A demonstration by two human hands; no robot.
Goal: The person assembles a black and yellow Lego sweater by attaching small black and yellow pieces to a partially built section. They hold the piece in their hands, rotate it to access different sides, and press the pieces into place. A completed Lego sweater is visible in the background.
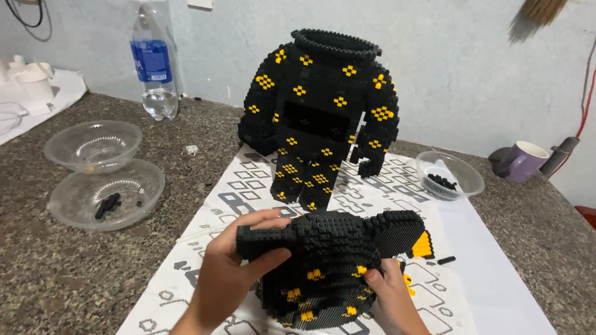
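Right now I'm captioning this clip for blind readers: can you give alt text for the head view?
Both hands, left hand and right hand, grip a black-and-yellow brick-built piece over a printed instruction sheet. Behind stands a larger brick-built body, with clear bowls and a water bottle on the stone counter.

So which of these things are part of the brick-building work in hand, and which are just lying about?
In use:
left hand and right hand, both gripping the black brick head
black-and-yellow brick body
printed instruction sheet
bowl of black bricks
small bowl of bricks

Lying about:
water bottle
purple mug
empty clear bowl
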